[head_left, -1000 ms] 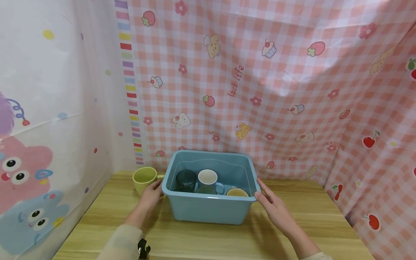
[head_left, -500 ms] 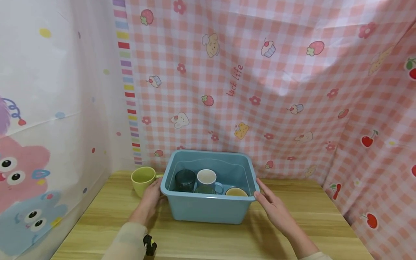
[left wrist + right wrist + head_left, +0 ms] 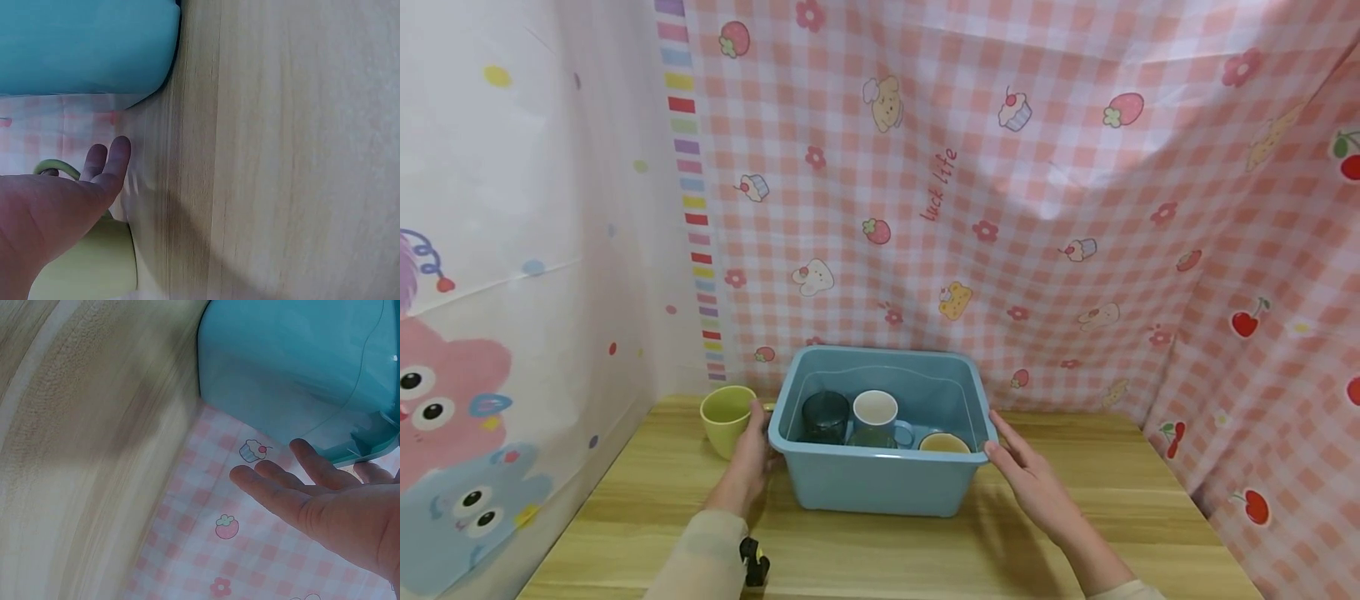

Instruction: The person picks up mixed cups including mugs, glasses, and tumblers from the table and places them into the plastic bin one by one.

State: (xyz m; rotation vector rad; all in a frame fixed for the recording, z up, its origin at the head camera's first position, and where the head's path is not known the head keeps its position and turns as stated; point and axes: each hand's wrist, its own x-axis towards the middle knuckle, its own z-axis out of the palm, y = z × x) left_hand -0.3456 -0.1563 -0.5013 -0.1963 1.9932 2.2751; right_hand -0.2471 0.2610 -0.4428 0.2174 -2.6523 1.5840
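My left hand (image 3: 748, 458) is between a yellow-green mug (image 3: 721, 429) and the left end of a blue plastic bin (image 3: 880, 479). Its thumb points up beside the mug's rim. In the left wrist view, two fingers (image 3: 117, 162) stretch out, and another fingertip shows beside the mug handle (image 3: 57, 164); whether it touches is unclear. At the bin's right end, my right hand (image 3: 1037, 487) has its thumb by the rim and its fingers extended along the side. Inside the bin are a dark glass cup (image 3: 825, 417), a white-lined mug (image 3: 876, 408) and a yellow-lined cup (image 3: 944, 443).
Beneath everything lies a wood-grain table (image 3: 880, 558). A pink checked curtain (image 3: 1045, 333) hangs right behind the bin, and a white printed curtain (image 3: 610, 333) hangs on the left. A greenish glass rim (image 3: 872, 438) shows behind the bin's front wall.
My left hand has shifted from the bin's left rim slightly toward the mug, and its thumb has come up. The right hand and the bin stay in place; the head view has turned slightly.
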